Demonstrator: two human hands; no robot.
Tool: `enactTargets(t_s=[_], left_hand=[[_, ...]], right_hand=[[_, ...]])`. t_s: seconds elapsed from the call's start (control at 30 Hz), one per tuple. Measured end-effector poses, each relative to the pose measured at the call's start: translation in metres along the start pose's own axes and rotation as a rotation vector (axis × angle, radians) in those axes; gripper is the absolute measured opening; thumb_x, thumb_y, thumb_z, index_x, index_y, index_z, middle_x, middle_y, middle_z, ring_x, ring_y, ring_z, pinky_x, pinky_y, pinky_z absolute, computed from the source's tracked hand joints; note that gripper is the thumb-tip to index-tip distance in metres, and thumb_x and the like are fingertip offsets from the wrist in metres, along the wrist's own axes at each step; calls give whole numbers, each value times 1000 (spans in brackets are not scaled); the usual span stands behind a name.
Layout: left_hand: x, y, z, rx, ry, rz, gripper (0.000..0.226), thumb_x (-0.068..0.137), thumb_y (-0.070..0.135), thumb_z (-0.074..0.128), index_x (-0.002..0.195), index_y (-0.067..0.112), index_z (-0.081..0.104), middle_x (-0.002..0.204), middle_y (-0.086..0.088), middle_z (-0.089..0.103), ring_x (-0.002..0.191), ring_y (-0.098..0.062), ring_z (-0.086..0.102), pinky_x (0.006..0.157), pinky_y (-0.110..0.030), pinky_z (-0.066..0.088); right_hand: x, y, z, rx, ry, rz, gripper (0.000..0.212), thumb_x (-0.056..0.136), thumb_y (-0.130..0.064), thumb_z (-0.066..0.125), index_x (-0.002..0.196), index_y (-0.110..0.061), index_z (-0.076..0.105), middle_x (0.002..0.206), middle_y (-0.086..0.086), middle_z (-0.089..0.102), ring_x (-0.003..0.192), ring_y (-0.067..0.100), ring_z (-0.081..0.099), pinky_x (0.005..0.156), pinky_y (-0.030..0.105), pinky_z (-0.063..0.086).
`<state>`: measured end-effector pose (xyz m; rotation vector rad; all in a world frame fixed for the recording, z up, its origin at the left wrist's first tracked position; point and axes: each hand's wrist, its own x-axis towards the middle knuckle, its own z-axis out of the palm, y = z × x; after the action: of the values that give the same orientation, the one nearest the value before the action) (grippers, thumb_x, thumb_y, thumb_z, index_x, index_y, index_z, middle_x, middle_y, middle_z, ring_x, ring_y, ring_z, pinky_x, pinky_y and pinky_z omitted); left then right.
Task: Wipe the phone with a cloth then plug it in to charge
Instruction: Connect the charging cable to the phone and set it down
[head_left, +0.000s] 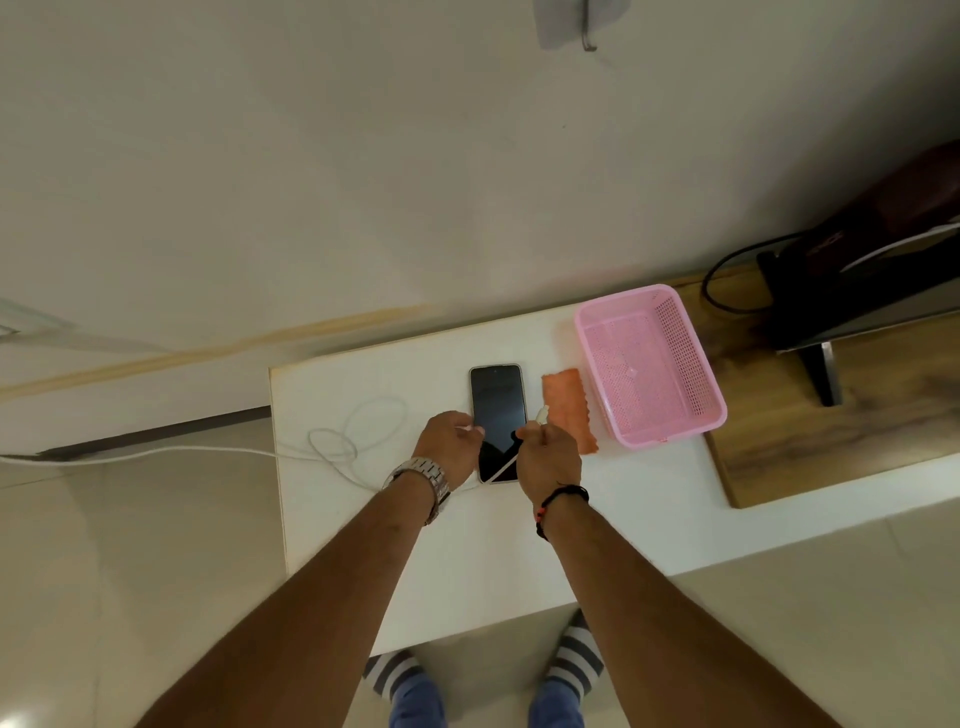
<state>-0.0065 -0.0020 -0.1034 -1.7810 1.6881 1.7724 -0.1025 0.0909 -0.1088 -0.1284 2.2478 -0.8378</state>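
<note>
A dark-screened phone (496, 410) lies face up on the white table (519, 545). My left hand (451, 441) rests at the phone's left edge, fingertips touching it. My right hand (548, 460) is closed on the plug end of a white charging cable (343, 441), the connector poking up above the fingers beside the phone's right edge. The cable runs under the phone's near end and loops away to the left. An orange cloth (569, 408) lies folded just right of the phone.
A pink perforated basket (649, 364) stands right of the cloth. Beyond it are a wooden board (831, 431) and a black appliance (857, 280) with a black cord. The wall runs close behind the table. The cable trails off the table's left edge.
</note>
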Motion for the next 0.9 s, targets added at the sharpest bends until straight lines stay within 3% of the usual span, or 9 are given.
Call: enactTargets(t_s=[0.07, 0.13, 0.27, 0.47, 0.53, 0.63, 0.73, 0.83, 0.9], left_hand=[[2, -3, 2, -51, 3, -18, 21, 98, 25, 63, 111, 8, 67, 116, -22, 71, 105, -39, 69, 94, -53, 58], [3, -4, 0, -92, -10, -52, 28, 97, 30, 65, 96, 2, 67, 110, -31, 71, 101, -46, 70, 90, -57, 59], [0, -7, -13, -224, -20, -135, 26, 94, 33, 70, 109, 12, 67, 110, -17, 74, 98, -35, 72, 88, -54, 61], [-3, 0, -49, -789, 76, -202, 23, 94, 18, 72, 109, 4, 64, 103, -17, 76, 90, -33, 77, 66, -40, 63], [-8, 7, -60, -915, 79, -211, 23, 93, 16, 73, 110, 3, 64, 93, -15, 79, 80, -28, 79, 60, -34, 62], [-15, 17, -69, -1023, 59, -200, 27, 92, 15, 73, 113, 2, 64, 84, -13, 80, 73, -24, 78, 57, -31, 61], [-18, 24, -70, -1076, 59, -183, 29, 92, 14, 73, 116, 2, 62, 85, -14, 80, 73, -25, 78, 58, -31, 62], [-20, 29, -69, -1102, 49, -166, 29, 92, 13, 72, 117, 1, 61, 87, -15, 80, 75, -26, 79, 58, -32, 62], [-21, 31, -68, -1092, 35, -146, 29, 93, 14, 72, 117, 1, 62, 86, -13, 80, 74, -25, 78, 56, -30, 61]], right_hand=[[0, -1, 0, 13, -18, 7, 35, 105, -19, 42, 103, -4, 73, 96, 12, 70, 81, 20, 59, 60, 22, 43], [-2, -2, 0, 39, -41, 5, 35, 105, -21, 41, 102, -6, 72, 97, 12, 71, 84, 21, 61, 66, 25, 45], [-15, -13, 2, 151, -140, -37, 32, 105, -24, 44, 98, -11, 72, 96, 6, 70, 85, 17, 63, 68, 21, 46], [-47, -33, -9, 440, -97, -64, 26, 102, -23, 55, 91, -12, 75, 73, 2, 71, 74, 13, 66, 78, 31, 58], [-59, -38, -14, 537, -130, -39, 19, 102, -28, 56, 99, -20, 73, 66, -3, 68, 67, 8, 65, 73, 27, 58], [-72, -45, -15, 515, -141, -55, 21, 102, -26, 53, 113, -32, 69, 60, -7, 60, 59, 6, 57, 64, 23, 52], [-79, -57, -12, 409, -153, -137, 22, 101, -33, 54, 105, -27, 75, 65, -18, 56, 67, 5, 52, 71, 27, 52], [-86, -67, -9, 389, -203, -190, 28, 98, -32, 61, 90, -6, 69, 67, 11, 57, 66, 11, 47, 65, 31, 46], [-87, -70, -7, 358, -221, -217, 23, 95, -28, 65, 84, -8, 68, 76, 23, 63, 64, 14, 51, 65, 29, 49]])
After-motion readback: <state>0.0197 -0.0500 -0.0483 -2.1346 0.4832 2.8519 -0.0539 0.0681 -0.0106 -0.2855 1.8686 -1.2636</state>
